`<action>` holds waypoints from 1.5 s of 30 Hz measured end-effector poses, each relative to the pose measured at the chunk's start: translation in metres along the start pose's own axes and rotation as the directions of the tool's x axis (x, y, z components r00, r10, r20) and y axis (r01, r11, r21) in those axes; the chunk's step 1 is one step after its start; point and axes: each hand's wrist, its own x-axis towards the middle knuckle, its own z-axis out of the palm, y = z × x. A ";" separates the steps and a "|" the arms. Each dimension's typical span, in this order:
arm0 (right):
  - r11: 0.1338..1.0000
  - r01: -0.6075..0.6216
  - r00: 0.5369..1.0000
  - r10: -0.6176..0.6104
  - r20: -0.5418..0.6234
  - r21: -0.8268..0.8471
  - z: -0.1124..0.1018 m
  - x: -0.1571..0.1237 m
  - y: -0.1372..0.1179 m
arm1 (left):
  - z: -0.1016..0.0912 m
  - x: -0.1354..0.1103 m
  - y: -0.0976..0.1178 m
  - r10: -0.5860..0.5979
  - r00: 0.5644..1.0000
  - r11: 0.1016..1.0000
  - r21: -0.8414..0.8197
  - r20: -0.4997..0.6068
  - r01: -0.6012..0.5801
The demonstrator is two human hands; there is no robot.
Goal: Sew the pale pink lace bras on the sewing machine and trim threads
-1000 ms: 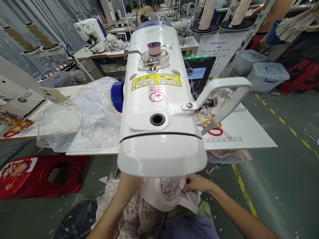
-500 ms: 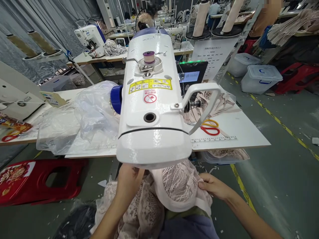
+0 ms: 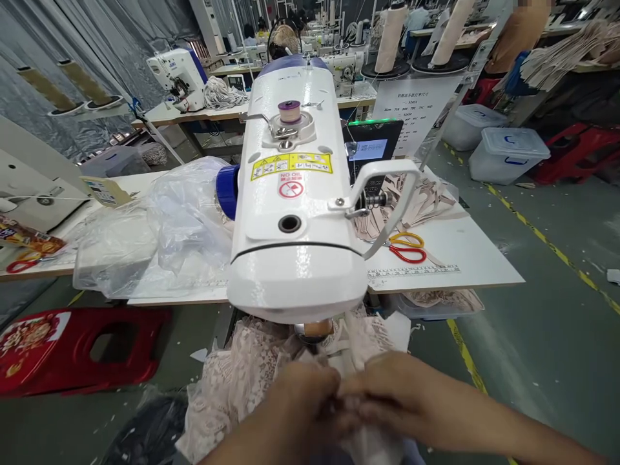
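Observation:
A white sewing machine head (image 3: 295,213) fills the middle of the view, a purple bobbin (image 3: 289,110) on its top. Below its near end hangs pale pink lace fabric (image 3: 242,374). My left hand (image 3: 305,403) and my right hand (image 3: 392,394) meet just in front of the machine, both smeared by motion. Their fingers are pressed together on the lace fabric between them. What lies under the hands is hidden.
A clear plastic bag (image 3: 159,226) lies on the white table (image 3: 465,258) left of the machine. Red-and-yellow scissors (image 3: 407,248) and pink cut pieces (image 3: 416,200) lie to the right. A red stool (image 3: 82,349) stands at lower left. Lidded bins (image 3: 508,152) sit on the floor at right.
Both hands have pulled back from under the machine toward me and come together at the centre, bunching the lace. The pink lace cup shape seen before is now covered by them.

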 end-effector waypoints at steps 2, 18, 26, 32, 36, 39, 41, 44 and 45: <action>0.995 -0.097 0.986 0.091 -0.136 -0.038 -0.004 0.007 0.005 | -0.012 -0.003 -0.011 -0.196 0.979 0.971 -0.151 -0.047 0.187; 0.975 -0.222 0.904 0.218 -0.367 0.031 -0.042 0.070 0.047 | -0.059 0.029 -0.063 -0.338 0.741 0.899 -0.433 -0.580 0.071; 0.974 -0.222 0.890 0.225 -0.398 0.055 -0.047 0.073 0.043 | -0.052 0.004 -0.117 -0.393 0.671 0.884 -0.460 -0.629 0.086; 0.975 -0.188 0.877 0.220 -0.428 0.115 -0.050 0.065 0.030 | -0.045 0.003 -0.124 -0.374 0.679 0.891 -0.448 -0.632 0.074; 0.963 -0.156 0.852 0.245 -0.463 0.221 -0.043 0.067 0.054 | -0.056 0.004 -0.118 -0.341 0.704 0.900 -0.431 -0.623 0.054; 0.870 -0.048 0.817 0.317 -0.482 0.491 -0.025 0.070 0.089 | -0.062 0.009 -0.110 -0.321 0.720 0.905 -0.423 -0.615 0.043; 0.693 0.053 0.819 0.382 -0.429 0.719 -0.007 0.070 0.112 | -0.060 0.016 -0.106 -0.316 0.721 0.910 -0.413 -0.616 0.046; 0.446 0.075 0.877 0.396 -0.272 0.892 0.018 0.064 0.139 | -0.052 0.026 -0.101 -0.315 0.720 0.919 -0.389 -0.619 0.068; 0.400 0.062 0.895 0.384 -0.229 0.914 0.024 0.060 0.145 | -0.050 0.028 -0.099 -0.312 0.721 0.923 -0.376 -0.619 0.078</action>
